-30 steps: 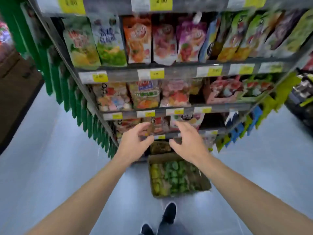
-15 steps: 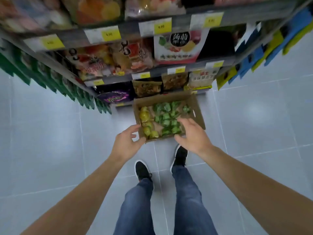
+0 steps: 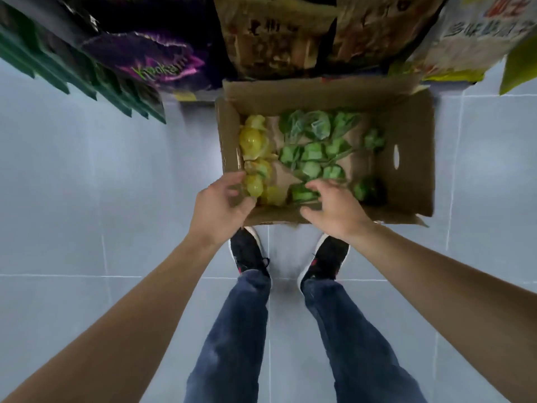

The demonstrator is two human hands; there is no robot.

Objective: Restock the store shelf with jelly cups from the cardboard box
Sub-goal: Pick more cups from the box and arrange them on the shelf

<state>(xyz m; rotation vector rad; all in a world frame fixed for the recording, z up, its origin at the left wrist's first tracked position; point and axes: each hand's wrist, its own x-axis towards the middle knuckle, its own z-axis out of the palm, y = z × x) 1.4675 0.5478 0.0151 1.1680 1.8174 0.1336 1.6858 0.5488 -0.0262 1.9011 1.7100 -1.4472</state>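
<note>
Both hands have dropped from above the cardboard box [image 3: 412,158] into its near end: the left hand [image 3: 220,205] curls round a yellow jelly cup [image 3: 254,184], while the right hand [image 3: 334,210] spreads loosely over the green jelly cups [image 3: 312,154] (whether it grips one cannot be told). The box sits on the grey tiled floor [image 3: 87,199] against the bottom shelf, whose snack bags [image 3: 151,62] are now cut off at the top.

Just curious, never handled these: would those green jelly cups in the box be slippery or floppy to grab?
Probably slippery: the green jelly cups look glossy. The bagged ones look floppy, since the film crumples. Likely light, as the right hand reaches with loosely spread fingers.
</note>
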